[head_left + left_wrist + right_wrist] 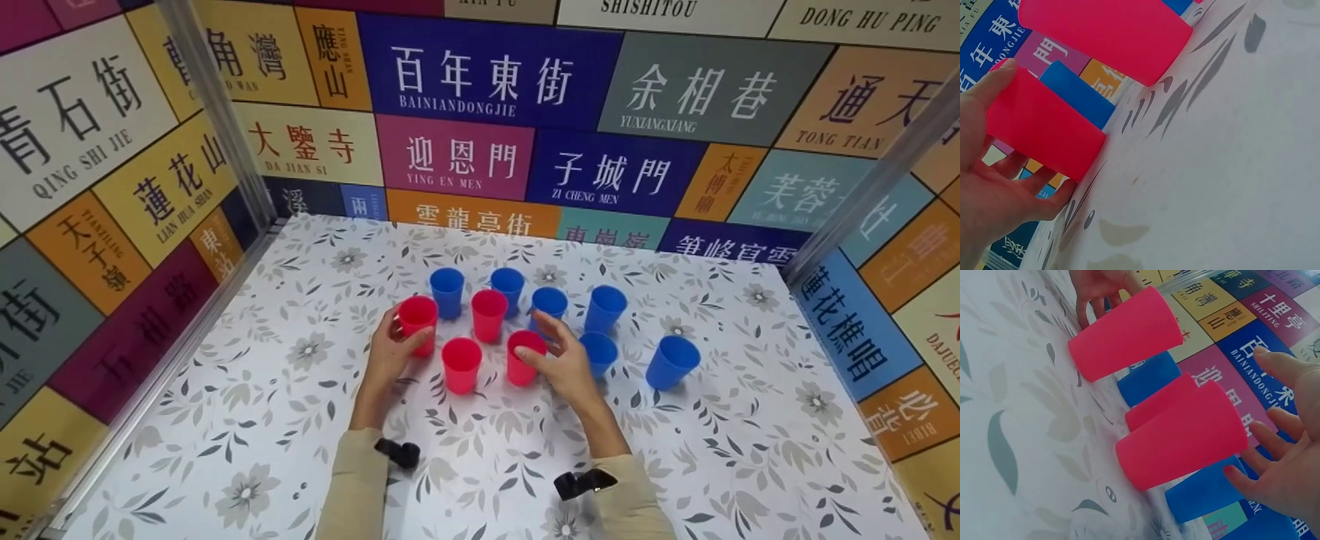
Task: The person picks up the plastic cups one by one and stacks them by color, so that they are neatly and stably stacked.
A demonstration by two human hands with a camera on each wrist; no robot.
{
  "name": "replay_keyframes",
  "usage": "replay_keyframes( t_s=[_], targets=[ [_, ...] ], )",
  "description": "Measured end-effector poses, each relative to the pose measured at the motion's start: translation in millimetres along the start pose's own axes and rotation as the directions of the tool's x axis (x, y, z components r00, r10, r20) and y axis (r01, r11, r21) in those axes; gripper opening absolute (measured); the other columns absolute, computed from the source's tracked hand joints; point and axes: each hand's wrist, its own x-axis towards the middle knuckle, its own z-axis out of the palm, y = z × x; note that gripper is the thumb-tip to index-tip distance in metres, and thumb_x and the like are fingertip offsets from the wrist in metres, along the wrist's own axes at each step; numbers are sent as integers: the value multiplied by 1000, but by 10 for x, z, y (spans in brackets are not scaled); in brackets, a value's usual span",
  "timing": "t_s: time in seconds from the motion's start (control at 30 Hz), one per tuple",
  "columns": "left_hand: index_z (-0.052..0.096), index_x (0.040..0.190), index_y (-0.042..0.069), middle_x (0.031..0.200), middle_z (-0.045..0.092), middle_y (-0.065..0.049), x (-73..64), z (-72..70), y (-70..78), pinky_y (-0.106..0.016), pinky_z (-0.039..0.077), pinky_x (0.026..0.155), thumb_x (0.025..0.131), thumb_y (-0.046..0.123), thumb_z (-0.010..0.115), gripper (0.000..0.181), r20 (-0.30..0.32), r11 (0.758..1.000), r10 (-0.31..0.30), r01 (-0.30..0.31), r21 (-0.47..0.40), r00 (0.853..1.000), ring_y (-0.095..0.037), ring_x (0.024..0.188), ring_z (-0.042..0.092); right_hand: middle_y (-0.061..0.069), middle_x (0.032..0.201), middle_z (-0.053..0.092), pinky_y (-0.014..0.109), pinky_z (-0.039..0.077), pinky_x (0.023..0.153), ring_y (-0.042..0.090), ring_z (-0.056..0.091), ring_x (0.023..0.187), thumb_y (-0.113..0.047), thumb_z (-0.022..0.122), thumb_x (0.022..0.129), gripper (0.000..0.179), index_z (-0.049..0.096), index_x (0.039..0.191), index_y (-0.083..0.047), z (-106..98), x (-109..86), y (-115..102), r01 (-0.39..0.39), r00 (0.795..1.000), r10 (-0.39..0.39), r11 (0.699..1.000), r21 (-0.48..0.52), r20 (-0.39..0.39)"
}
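Gap btwn red cups (461, 369), blues (448, 291) behind

We see multicoloured walls (457, 169) lettered in Chinese characters around a white surface (480, 465) with grey floral print.

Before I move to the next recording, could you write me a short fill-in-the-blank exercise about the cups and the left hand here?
1. The left hand holds a cup coloured ____.
2. In the head view, the blue cups number ____ in all.
3. In that view, the red cups number ____ in all.
4. There, the cup farthest right is coloured ____.

Missing words: red; six; four; blue.
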Motion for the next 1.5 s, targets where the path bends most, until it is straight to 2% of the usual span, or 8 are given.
replay_keyframes(
  t_s=[0.17, 0.4, 0.53, 0.67, 0.9, 1.2, 1.4, 1.5],
  targets=[
    [39, 153, 19, 148, 51, -11, -5, -1, -8, -46, 41, 117, 86, 34, 79, 79, -6, 1000, 4, -4, 0, 1000, -32, 137, 47, 16, 150, 51, 51, 41, 114, 35, 47, 140, -12, 79, 86, 70, 47, 147, -4, 11, -1, 40, -49, 998, 50, 999, -17, 44],
    [37, 154, 20, 148, 50, -13, -18, -18, -15, -44, 39, 118, 87, 33, 79, 80, -7, 999, -43, 43, 7, 999, -32, 139, 46, 17, 155, 44, 38, 51, 104, 32, 51, 133, -13, 82, 82, 79, 43, 151, -9, 38, -20, 124, -125, 988, 127, 992, -25, 85],
    [37, 154, 21, 149, 49, -12, -14, -31, -16, -44, 39, 118, 87, 34, 79, 81, -4, 998, -55, 55, 2, 998, -32, 140, 45, 16, 153, 46, 34, 52, 101, 31, 52, 131, -13, 83, 81, 83, 41, 152, -11, 50, -18, 176, -162, 982, 163, 987, -22, 93],
    [38, 154, 19, 148, 50, -13, -7, -31, -20, -45, 40, 118, 86, 32, 80, 81, -5, 999, -36, 36, -13, 999, -32, 138, 46, 15, 150, 49, 32, 52, 98, 31, 53, 128, -16, 85, 80, 84, 42, 152, -13, 60, -6, 211, -188, 978, 191, 981, -41, 81],
    [40, 152, 14, 146, 52, -18, -9, -12, -25, -46, 42, 115, 87, 27, 79, 77, -10, 1000, 16, -16, -17, 1000, -35, 135, 50, 17, 137, 60, 24, 52, 93, 29, 59, 120, -11, 82, 82, 75, 46, 148, -8, 48, 13, 263, -186, 982, 185, 982, 17, 46],
    [39, 153, 16, 147, 52, -15, -13, -9, -26, -45, 41, 116, 86, 30, 80, 79, -3, 1000, -3, 3, -13, 1000, -33, 136, 48, 15, 139, 59, 25, 51, 97, 27, 57, 123, -13, 82, 83, 75, 46, 148, -8, 56, 22, 305, -183, 983, 183, 982, 45, 12],
    [38, 153, 17, 148, 51, -13, 1, -5, -9, -46, 41, 116, 86, 33, 80, 81, 10, 1000, -1, 1, -9, 1000, -33, 137, 47, 10, 141, 58, 28, 51, 101, 26, 56, 126, -18, 83, 82, 77, 46, 148, -13, 99, 11, 219, -207, 978, 207, 976, 61, 7],
    [39, 153, 17, 147, 52, -13, 0, -5, -14, -46, 42, 116, 86, 32, 80, 80, 13, 1000, 4, -4, -19, 1000, -32, 136, 48, 10, 142, 57, 26, 52, 99, 25, 56, 126, -18, 83, 82, 76, 46, 148, -13, 125, -1, 147, -187, 982, 187, 980, 63, 4]
  ],
)
